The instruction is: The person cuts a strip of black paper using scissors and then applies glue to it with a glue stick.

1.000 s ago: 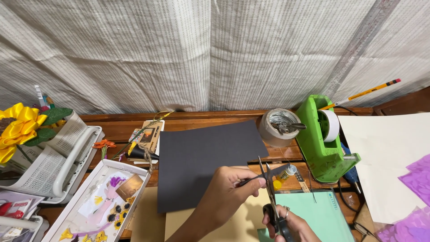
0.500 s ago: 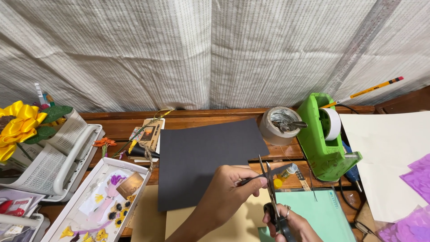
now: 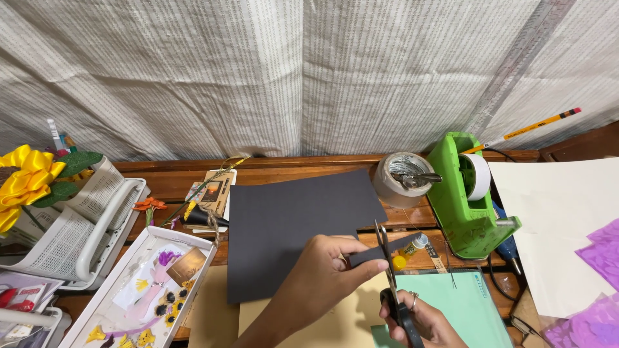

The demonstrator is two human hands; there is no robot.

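White tray (image 3: 193, 248) at lower left of the table (image 3: 290, 169): holds small dried or paper flowers, yellow and purple, plus a brown card. White slotted basket (image 3: 84, 222) further left, tipped on its side, a yellow ribbon flower (image 3: 22, 180) resting on it. Green tape dispenser (image 3: 465, 193) at right carries a white tape roll; a second roll (image 3: 400, 179) stands just beside it with a metal clip inside. Your left hand (image 3: 325, 280) pinches a narrow black paper strip (image 3: 380, 251) between thumb and fingers, grip pressed together on it; strip is dark, matte, slightly tilted, held just above the table's near edge. Your right hand (image 3: 416, 316) is closed through the handles of the scissors (image 3: 390, 277); blades point up, parted, straddling the strip. Big black sheet (image 3: 290, 225) lies flat behind the hands, green pad (image 3: 458, 309) under the right one.
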